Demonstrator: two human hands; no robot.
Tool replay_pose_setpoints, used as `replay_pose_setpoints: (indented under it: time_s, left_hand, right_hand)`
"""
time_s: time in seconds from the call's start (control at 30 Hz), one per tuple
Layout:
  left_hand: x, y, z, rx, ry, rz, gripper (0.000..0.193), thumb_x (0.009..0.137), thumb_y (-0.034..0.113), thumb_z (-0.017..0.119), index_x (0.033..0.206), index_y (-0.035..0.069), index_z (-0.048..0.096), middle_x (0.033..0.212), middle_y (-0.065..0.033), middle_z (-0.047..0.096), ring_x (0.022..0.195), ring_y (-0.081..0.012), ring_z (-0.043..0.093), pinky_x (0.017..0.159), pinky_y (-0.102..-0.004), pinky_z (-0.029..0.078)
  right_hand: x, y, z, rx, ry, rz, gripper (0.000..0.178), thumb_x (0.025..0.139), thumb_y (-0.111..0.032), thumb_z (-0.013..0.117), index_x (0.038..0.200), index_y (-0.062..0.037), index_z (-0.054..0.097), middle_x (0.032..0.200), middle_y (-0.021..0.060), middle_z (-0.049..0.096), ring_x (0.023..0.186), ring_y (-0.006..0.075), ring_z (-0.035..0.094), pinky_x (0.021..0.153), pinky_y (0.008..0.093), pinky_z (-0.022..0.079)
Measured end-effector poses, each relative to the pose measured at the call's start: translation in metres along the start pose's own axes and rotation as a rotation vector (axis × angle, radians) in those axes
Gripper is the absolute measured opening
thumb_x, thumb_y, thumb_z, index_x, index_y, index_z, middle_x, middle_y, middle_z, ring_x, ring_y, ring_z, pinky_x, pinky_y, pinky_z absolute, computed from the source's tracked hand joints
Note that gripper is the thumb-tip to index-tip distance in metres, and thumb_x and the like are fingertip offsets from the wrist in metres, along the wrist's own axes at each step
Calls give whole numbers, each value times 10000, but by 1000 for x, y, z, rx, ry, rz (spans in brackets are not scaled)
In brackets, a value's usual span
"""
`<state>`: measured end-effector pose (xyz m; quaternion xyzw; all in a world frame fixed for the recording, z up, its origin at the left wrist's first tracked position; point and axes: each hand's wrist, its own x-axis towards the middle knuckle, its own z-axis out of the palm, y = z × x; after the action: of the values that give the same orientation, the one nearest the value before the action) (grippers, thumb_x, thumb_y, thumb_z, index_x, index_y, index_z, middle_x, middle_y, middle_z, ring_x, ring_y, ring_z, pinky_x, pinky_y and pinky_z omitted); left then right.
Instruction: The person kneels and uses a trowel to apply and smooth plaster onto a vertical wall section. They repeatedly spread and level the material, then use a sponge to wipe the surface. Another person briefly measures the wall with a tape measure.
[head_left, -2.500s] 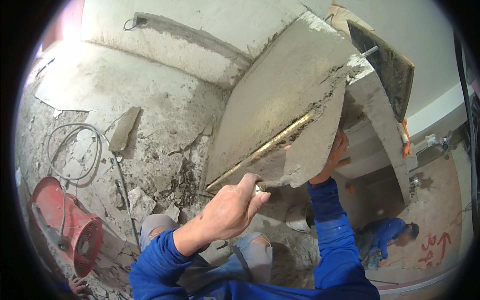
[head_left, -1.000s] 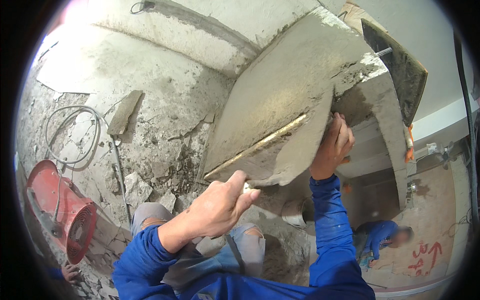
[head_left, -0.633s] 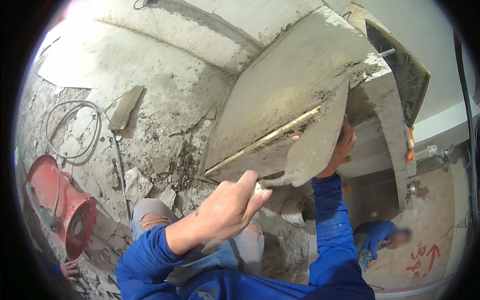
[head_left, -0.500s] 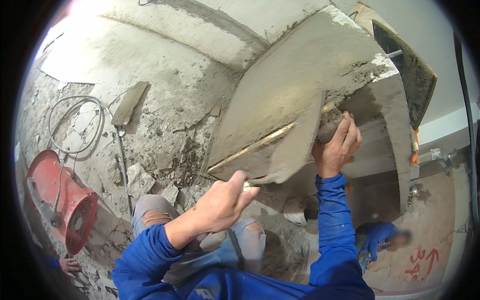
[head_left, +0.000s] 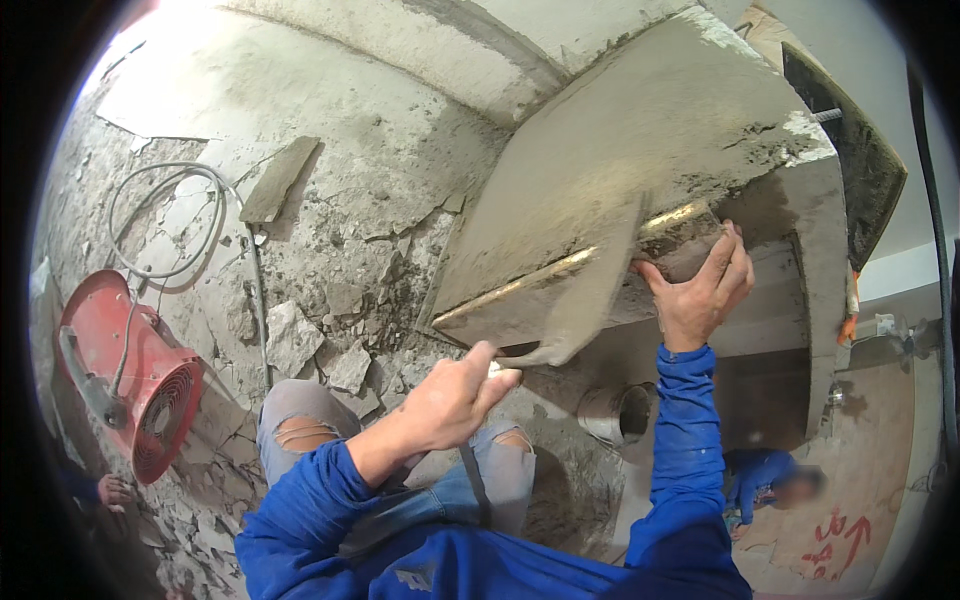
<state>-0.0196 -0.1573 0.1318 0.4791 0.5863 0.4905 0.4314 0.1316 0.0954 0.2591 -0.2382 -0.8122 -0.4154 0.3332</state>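
My left hand (head_left: 452, 400) is closed around the handle of a plastering trowel (head_left: 590, 305). The trowel's long, mortar-smeared blade is blurred and lies across a board (head_left: 515, 292) with a yellowish edge. That board runs along the lower edge of a wet grey plastered surface (head_left: 610, 140). At the board's right end, my right hand (head_left: 703, 295) grips it, thumb on the near side and fingers over the far side. Part of the board is hidden behind the blade.
A red fan (head_left: 130, 375) stands at left near a looped grey cable (head_left: 215, 215). Rubble (head_left: 290, 335) covers the floor before my knees. A bucket (head_left: 605, 415) lies below the board. A co-worker in blue (head_left: 765, 480) is at lower right; another person's hand (head_left: 113, 490) shows at far left.
The trowel has slid leftward along the board, baring more of its yellowish edge beside my right hand. My right hand still grips the board. The whole view has shifted slightly.
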Motion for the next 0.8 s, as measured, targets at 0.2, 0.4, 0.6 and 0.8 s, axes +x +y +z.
replay_pose_setpoints:
  time_s: [0.2,0.4,0.6,0.8]
  left_hand:
    - [-45,-53,14,37,-27,-299,420,1010,379,481,965,-37,443,790,-324,602,835,-523,591,698,-546,449]
    - [-54,-57,31,-31,65,-284,423,1013,383,474,985,-38,446,832,-337,616,841,-540,589,708,-540,451]
    - [-30,-90,43,40,58,-592,443,1016,389,467,951,-49,451,717,-244,601,622,-368,622,577,-469,474]
    - [-12,-158,70,83,-12,-759,508,1020,393,447,1037,-110,512,863,-301,658,649,-372,678,602,-461,540]
  right_hand:
    - [4,-4,-1,-15,32,-7,1136,566,-803,684,1360,-15,489,1291,106,495,1159,297,451,983,485,421]
    - [3,-3,-2,-29,26,-13,1115,569,-802,682,1360,-36,497,1293,99,496,1154,296,449,982,487,416]
    - [3,-1,-1,20,31,16,1068,577,-776,701,1356,-71,508,1292,80,496,1128,284,431,968,475,401]
    - [1,1,2,58,44,22,1058,572,-765,718,1364,-95,511,1282,58,510,1138,273,414,965,459,382]
